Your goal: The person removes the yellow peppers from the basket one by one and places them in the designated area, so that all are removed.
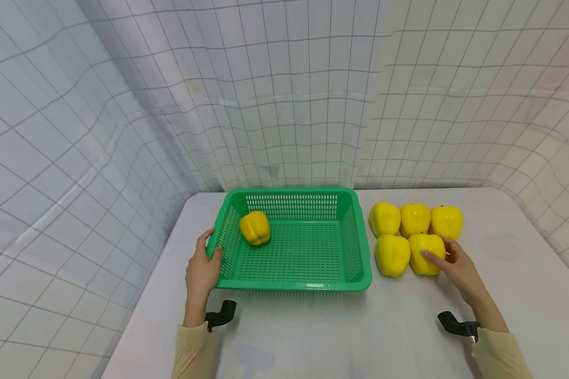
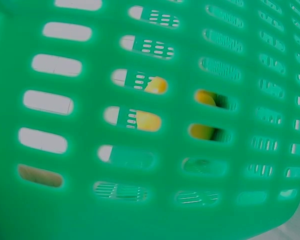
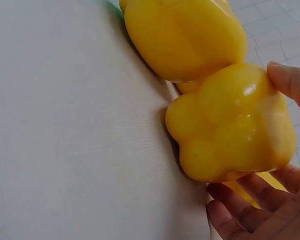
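My left hand (image 1: 203,268) grips the left rim of a green plastic basket (image 1: 291,287), thumb on the inner side. Inside the basket, near its left wall, sits one yellow bell pepper (image 1: 255,228). Through the slots in the left wrist view, bits of that pepper show yellow. On the right, my right hand (image 1: 461,266) holds the front right yellow bell pepper (image 1: 427,255) among several, thumb over its top and fingers along its right side. In the right wrist view, this pepper (image 3: 230,125) leans close against its neighbour (image 3: 185,40).
Left of the held pepper stands another pepper (image 1: 392,256). Three more, a left (image 1: 385,219), a middle (image 1: 414,219) and a right pepper (image 1: 447,221), line up behind. A white cloth table (image 1: 313,337) lies underneath, with a checked curtain (image 1: 294,105) around it.
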Demonstrator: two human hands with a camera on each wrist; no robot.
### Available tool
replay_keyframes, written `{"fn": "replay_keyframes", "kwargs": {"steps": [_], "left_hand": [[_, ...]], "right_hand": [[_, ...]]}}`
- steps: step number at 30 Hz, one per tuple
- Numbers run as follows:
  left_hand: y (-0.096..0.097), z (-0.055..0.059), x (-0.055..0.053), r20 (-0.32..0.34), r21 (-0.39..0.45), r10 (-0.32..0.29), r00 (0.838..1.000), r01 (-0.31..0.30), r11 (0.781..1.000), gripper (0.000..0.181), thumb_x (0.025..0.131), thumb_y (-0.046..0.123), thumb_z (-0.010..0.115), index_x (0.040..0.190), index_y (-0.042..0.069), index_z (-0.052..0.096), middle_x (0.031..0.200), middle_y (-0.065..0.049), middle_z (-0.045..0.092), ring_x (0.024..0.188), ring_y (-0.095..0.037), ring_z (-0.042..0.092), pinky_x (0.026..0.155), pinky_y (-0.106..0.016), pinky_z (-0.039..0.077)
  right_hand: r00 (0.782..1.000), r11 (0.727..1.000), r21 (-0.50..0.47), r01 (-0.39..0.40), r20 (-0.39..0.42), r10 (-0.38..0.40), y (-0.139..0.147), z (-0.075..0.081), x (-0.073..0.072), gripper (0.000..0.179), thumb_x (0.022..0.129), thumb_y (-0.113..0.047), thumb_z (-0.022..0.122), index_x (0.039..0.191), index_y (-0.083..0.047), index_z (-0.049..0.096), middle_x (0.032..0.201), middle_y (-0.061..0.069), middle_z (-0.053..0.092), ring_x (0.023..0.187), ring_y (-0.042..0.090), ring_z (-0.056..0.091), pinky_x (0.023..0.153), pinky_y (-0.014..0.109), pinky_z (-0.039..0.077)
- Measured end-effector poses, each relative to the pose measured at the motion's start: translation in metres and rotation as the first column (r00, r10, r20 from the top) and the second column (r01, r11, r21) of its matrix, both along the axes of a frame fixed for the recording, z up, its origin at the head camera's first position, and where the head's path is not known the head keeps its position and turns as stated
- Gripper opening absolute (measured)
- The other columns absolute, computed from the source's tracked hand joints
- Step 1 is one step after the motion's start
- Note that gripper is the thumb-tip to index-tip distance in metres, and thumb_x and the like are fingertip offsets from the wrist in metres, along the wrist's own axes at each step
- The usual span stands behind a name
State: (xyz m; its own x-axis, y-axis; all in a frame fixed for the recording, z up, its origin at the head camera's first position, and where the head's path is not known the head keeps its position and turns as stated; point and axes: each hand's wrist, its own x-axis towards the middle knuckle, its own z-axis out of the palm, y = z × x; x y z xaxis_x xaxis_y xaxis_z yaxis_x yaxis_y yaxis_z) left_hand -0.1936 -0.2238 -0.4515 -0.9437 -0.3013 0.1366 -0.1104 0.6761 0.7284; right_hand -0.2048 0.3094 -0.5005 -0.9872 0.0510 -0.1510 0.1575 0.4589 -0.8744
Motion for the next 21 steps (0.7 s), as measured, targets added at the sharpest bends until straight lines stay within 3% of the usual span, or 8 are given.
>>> {"fn": "replay_keyframes", "kwargs": {"steps": [15,21], "left_hand": [[-0.0004,0.0012,0.0009,0.012,0.007,-0.005,1.000,0.004,1.000,0.048,0.099,0.020,0.048,0.146,0.016,0.035,0.072,-0.015,0.056,0.049,-0.024,0.047,0.043,-0.033,0.034],[0.0004,0.0013,0.0011,0.000,0.007,-0.002,1.000,0.002,1.000,0.048,0.099,0.019,0.049,0.145,0.015,0.036,0.082,-0.022,0.061,0.050,-0.024,0.049,0.042,-0.033,0.034]], "right_hand": [[1.000,1.000,0.008,0.010,0.012,-0.010,-0.0011,0.0000,0.0002,0.095,0.091,-0.052,0.057,0.150,0.001,0.005,0.146,0.034,0.016,0.127,0.051,0.024,0.098,0.063,0.027],[0.998,0.999,0.001,0.047,-0.045,-0.047,0.0002,0.0036,0.0007,0.087,0.093,-0.049,0.055,0.150,0.002,0.012,0.146,0.031,0.020,0.126,0.048,0.028,0.096,0.061,0.030]]}}
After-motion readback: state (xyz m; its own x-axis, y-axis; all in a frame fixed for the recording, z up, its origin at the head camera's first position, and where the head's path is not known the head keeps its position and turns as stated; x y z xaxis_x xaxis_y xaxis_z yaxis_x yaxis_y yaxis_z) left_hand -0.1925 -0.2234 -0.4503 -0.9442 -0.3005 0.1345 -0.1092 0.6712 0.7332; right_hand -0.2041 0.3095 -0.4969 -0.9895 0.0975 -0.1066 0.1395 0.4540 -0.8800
